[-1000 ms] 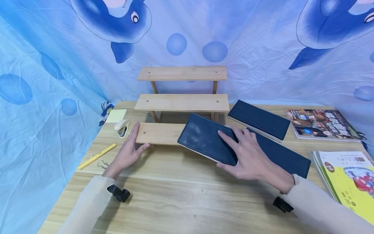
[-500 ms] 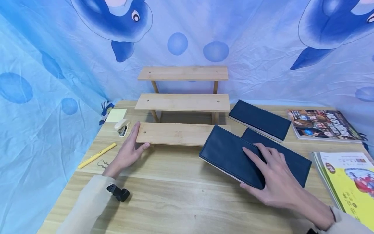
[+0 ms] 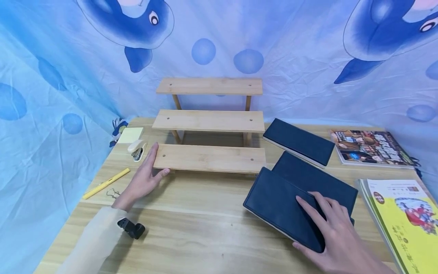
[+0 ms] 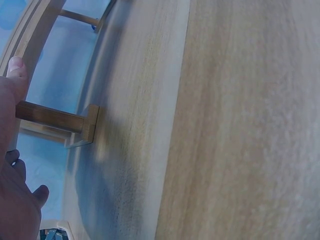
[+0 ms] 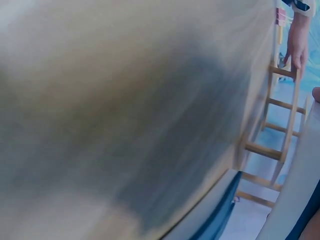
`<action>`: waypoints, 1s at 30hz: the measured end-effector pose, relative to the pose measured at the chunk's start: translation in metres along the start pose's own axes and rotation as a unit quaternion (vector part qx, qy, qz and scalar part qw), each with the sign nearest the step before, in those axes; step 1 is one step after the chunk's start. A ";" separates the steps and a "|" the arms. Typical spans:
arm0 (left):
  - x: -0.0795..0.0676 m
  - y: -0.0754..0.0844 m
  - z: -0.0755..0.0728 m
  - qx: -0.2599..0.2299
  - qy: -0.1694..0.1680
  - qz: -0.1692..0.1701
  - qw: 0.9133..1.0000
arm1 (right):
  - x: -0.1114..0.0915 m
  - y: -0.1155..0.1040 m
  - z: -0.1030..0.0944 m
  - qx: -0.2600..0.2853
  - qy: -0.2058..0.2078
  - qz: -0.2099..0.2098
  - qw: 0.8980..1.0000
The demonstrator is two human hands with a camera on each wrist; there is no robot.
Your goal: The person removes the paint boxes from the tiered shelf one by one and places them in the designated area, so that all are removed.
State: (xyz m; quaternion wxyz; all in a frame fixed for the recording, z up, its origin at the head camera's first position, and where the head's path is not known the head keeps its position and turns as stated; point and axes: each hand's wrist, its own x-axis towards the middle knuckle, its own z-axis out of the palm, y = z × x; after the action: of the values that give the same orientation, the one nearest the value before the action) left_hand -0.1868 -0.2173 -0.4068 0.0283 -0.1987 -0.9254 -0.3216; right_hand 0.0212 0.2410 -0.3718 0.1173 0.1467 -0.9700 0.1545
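Note:
My left hand [image 3: 145,180] grips the left end of the lowest board of a three-tier wooden stand [image 3: 208,158]; the left wrist view shows its thumb on the board's edge. A dark navy notebook [image 3: 280,205] with pale page edges is in my right hand [image 3: 338,232], fingers spread over the cover and thumb at the near edge. It is held tilted above the table, and its shadow falls below in the right wrist view. Behind it lies another navy notebook [image 3: 315,180], partly covered. A third navy notebook [image 3: 299,140] lies farther back, beside the stand.
On the left are a sticky-note pad [image 3: 130,135], a white stapler [image 3: 137,149], a yellow pen [image 3: 106,183] and a binder clip [image 3: 112,193]. A dark-covered magazine [image 3: 373,148] and yellow booklets [image 3: 405,220] lie at right. A blue curtain [image 3: 294,91] hangs behind.
The right hand has carried the navy notebook from over the lowest board rightward and toward me, uncovering that board's right end. The left hand has stayed at the stand.

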 end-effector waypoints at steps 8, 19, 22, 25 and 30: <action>0.000 -0.001 0.000 -0.004 0.007 0.007 1.000 | -0.017 0.006 0.013 -0.012 -0.019 0.032 0.999; -0.004 -0.003 0.000 -0.001 0.010 0.009 1.000 | -0.014 0.015 0.038 -0.023 -0.062 0.039 0.997; -0.005 -0.003 0.000 0.001 0.011 0.009 1.000 | -0.014 0.017 0.043 -0.021 -0.068 0.036 0.997; -0.006 -0.002 0.000 0.002 0.014 0.008 1.000 | -0.014 0.021 0.049 -0.021 -0.060 0.023 0.998; -0.007 -0.001 0.003 0.003 0.011 0.007 1.000 | -0.015 0.025 0.054 -0.032 -0.053 0.012 0.998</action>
State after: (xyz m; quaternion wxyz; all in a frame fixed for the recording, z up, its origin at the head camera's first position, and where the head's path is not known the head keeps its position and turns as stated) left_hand -0.1805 -0.2185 -0.4107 0.0412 -0.2018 -0.9244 -0.3212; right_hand 0.0177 0.2496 -0.4323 0.0686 0.1397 -0.9809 0.1171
